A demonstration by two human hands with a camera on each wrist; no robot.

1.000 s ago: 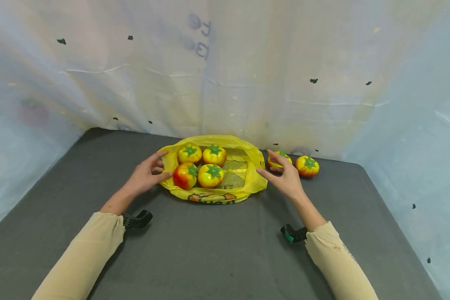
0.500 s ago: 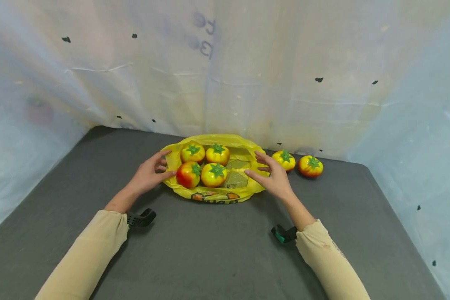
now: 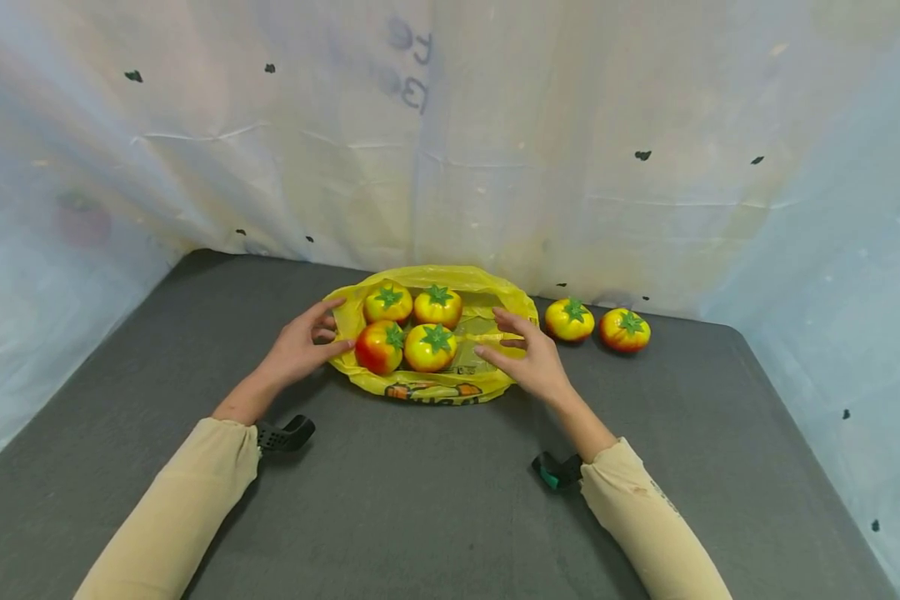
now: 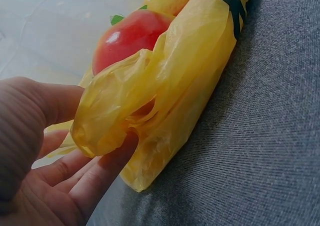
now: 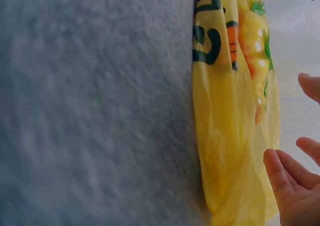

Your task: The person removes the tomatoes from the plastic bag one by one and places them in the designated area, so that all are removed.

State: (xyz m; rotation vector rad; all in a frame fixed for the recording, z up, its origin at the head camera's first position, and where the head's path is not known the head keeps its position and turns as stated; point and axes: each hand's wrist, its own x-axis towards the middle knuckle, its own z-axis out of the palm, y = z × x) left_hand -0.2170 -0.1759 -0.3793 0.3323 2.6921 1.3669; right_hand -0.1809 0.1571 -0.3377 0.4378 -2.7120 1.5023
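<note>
In the head view a yellow plastic bag (image 3: 487, 383) lies with its mouth spread wide. Several yellow and red tomatoes (image 3: 429, 350) with green star-shaped tops rest in its left and middle part. My left hand (image 3: 300, 343) holds the bag's left edge, its thumb (image 4: 62, 102) on one side of the plastic and fingers on the other. Over the bag's right part hovers my right hand (image 3: 531, 358), fingers spread and nothing between them. The right wrist view shows its fingertips (image 5: 270, 158) beside the yellow plastic.
Two more tomatoes, one nearer the bag (image 3: 568, 321) and one farther right (image 3: 625, 331), lie on the dark grey table (image 3: 420, 500) by its back edge. A whitish plastic sheet (image 3: 495, 167) hangs like a wall behind and at both sides.
My right hand has moved left from the bag's right rim to over its inside, leaving the nearer loose tomato fully in sight. The left hand stays at the left edge.
</note>
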